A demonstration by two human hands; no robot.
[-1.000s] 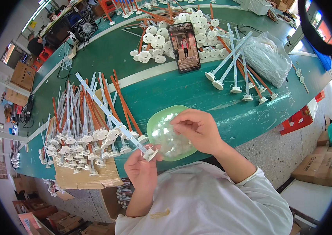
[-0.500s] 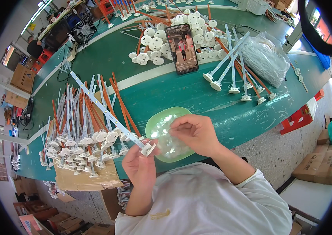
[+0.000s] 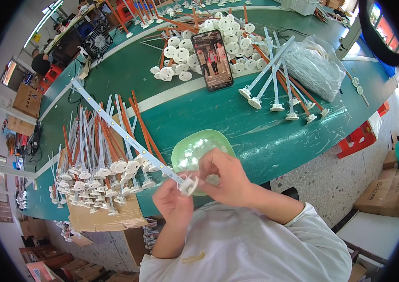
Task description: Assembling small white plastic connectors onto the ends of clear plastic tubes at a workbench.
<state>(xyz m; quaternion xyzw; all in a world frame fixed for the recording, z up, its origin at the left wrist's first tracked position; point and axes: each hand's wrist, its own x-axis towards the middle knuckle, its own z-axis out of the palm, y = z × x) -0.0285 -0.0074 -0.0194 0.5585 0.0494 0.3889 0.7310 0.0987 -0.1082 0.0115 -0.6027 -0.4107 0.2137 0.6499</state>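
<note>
My left hand (image 3: 175, 202) is closed on an LED strip (image 3: 123, 135), near its lower end. The pale strip slants up to the far left, dotted with small yellowish squares. At its near end is a round white plastic base (image 3: 189, 186), tilted between my hands. My right hand (image 3: 226, 182) is pinched beside that base, fingertips almost meeting the left ones. What it holds, if anything, is hidden by the fingers. Just beyond my hands, a light green bowl (image 3: 177, 152) contains many small, shiny, clear pieces (image 3: 195, 151).
Bunches of similar strips with white bases (image 3: 98, 181) stand at left on cardboard (image 3: 105, 217). A lit phone (image 3: 212, 61) leans on a heap of white discs (image 3: 180, 55). More strips (image 3: 274, 89) and a clear plastic bag (image 3: 314, 68) occupy the right of the green table (image 3: 265, 124).
My right hand has come away from over the bowl, down and left to the white base. My left hand has shifted slightly right with the strip. The phone's picture differs.
</note>
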